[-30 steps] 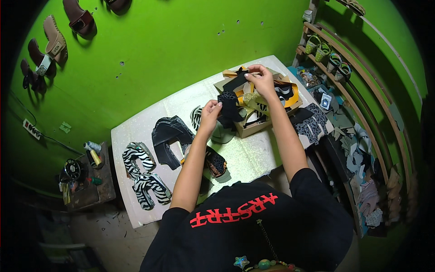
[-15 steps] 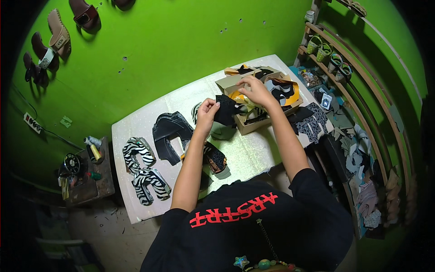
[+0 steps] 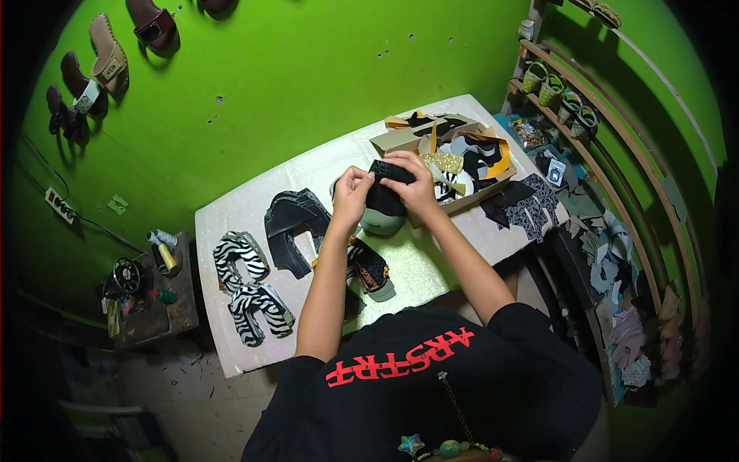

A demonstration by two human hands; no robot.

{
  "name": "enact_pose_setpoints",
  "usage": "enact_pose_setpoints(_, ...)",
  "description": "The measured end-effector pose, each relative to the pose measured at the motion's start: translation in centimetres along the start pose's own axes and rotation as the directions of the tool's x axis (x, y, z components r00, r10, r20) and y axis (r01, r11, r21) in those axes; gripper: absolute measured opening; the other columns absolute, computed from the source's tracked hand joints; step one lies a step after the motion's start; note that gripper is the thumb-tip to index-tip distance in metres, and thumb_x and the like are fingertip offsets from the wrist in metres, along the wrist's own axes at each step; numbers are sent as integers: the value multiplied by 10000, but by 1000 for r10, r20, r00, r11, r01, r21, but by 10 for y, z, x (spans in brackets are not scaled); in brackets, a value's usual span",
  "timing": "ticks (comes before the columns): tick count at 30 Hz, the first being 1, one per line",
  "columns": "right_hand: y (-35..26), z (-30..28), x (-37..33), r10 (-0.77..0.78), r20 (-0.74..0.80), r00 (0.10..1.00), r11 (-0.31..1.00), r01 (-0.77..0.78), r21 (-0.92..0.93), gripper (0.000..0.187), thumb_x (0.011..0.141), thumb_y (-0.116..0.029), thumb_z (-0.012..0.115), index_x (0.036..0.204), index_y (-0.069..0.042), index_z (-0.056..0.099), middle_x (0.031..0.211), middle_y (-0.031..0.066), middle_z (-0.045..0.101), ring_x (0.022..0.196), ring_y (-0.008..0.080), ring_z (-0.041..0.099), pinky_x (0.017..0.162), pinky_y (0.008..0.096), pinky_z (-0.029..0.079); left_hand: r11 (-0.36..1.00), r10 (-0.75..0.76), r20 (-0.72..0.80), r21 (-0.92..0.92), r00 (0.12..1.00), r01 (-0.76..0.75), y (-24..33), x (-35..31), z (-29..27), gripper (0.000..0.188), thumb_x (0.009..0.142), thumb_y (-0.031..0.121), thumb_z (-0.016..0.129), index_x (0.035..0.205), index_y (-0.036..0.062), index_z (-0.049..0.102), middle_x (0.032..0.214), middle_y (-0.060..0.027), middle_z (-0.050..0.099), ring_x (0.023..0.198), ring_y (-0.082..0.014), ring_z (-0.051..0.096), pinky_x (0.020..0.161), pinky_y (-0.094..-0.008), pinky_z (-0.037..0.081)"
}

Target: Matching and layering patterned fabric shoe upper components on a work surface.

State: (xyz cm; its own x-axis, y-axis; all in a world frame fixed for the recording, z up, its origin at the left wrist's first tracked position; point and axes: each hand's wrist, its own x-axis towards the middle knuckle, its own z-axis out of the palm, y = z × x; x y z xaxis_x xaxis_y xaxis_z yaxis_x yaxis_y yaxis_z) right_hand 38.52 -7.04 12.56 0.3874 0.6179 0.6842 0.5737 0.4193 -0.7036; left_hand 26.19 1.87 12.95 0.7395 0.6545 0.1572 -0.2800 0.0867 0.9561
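Observation:
My left hand (image 3: 352, 196) pinches the left edge of a black piece of material (image 3: 390, 172), fingers closed. On its right edge my right hand (image 3: 416, 183) grips the same piece, so it is stretched between both hands. Just under it lies a grey-green piece (image 3: 382, 223) on the table. Right behind my right hand stands an open cardboard box (image 3: 476, 195) full of cut scraps in gold, white, black and zebra print. Left of my left forearm sit stacked black U-shaped cut pieces (image 3: 296, 231). A patterned dark stack (image 3: 372, 271) lies between my forearms.
Zebra-print stacks (image 3: 240, 260) lie at the left of the white table (image 3: 218, 208). Black patterned scraps (image 3: 531, 204) rest on its right end. A wooden rack (image 3: 616, 142) curves along the right wall. Thread spools (image 3: 164, 250) stand on a small side table; sandals (image 3: 109, 58) hang on the green wall.
My right hand has come down and left from above the box to grip the black piece. The left hand still holds it.

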Motion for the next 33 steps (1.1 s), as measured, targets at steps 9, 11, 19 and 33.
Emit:
enact_pose_setpoints(9, 3, 8, -34, -49, -297, 954, 998, 32, -63, 306, 605, -53, 733, 900, -39, 653, 942, 86, 559, 879, 219, 530, 774, 299, 429, 989, -26, -149, -150, 988, 4, -19, -16, -1, 64, 855, 92, 504, 805, 62, 478, 701, -18, 544, 589, -98, 516, 573, -216, 441)
enact_pose_setpoints(11, 17, -4, -39, -173, -285, 943, 950, 84, -300, 218, 638, -99, 733, 826, -21, 655, 858, 62, 528, 756, 179, 491, 666, 259, 410, 981, -59, -178, -194, 982, 24, -19, -19, -3, 63, 859, 94, 503, 817, 57, 474, 696, -15, 539, 589, -81, 502, 572, -204, 430)
enact_pose_setpoints(19, 38, -32, -55, 592, -206, 779, 782, -495, 379, 158, 818, -181, 618, 810, -25, 602, 700, -23, 550, 569, 55, 462, 538, 186, 397, 988, -105, -316, -143, 943, 61, -37, -26, -36, 65, 847, 98, 506, 814, 45, 488, 728, -39, 569, 623, -83, 525, 578, -209, 430)
enact_pose_setpoints(33, 28, -79, -47, 711, -125, 692, 665, -605, 437, 137, 871, -199, 518, 887, -63, 516, 699, 1, 557, 522, 68, 526, 461, 161, 390, 979, -22, -319, -198, 948, -44, -15, -31, -38, 58, 877, 95, 435, 841, 53, 418, 760, -89, 585, 657, -148, 589, 622, -246, 489)
